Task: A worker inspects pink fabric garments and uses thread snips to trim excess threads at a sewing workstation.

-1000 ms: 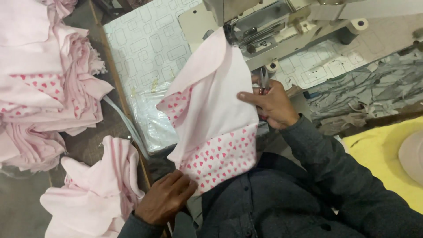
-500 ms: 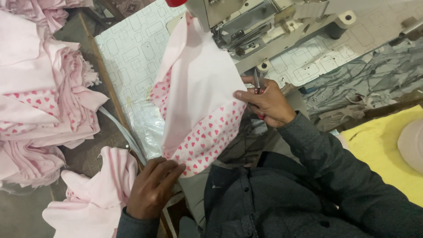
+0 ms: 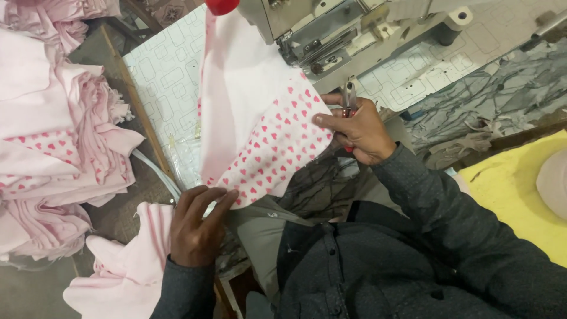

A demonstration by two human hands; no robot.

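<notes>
Roughly at centre: a pale pink knit garment piece with a red heart-print panel (image 3: 266, 142), spread slantwise over the patterned white tabletop (image 3: 159, 71) and hanging off its near edge toward the person's lap. Its upper end runs up to 12 o'clock, beside the grey industrial sewing machine head (image 3: 331, 35); whether any of it sits under the needle cannot be told.

Left hand (image 3: 198, 227), at 7 o'clock: fingers flat and mostly extended, pressing the lower corner of the heart-print panel, thumb tucked under the edge. Not a tight pinch.

Right hand (image 3: 354, 127), at 3 o'clock of the piece: closed around small metal thread snips with a red handle (image 3: 348, 106), blades pointing up, while fingertips (image 3: 322, 120) pinch the panel's right edge.

At 9 o'clock, a heap of similar pink garments (image 3: 59, 147); at 7 o'clock below the tabletop, another pink bundle (image 3: 130, 272). Yellow cloth (image 3: 514, 189) at 4 o'clock.

Judgement: the piece is stretched between both hands, snips ready; trimming looks in hand. Many pieces are stacked around, sewn or unsewn unclear.
</notes>
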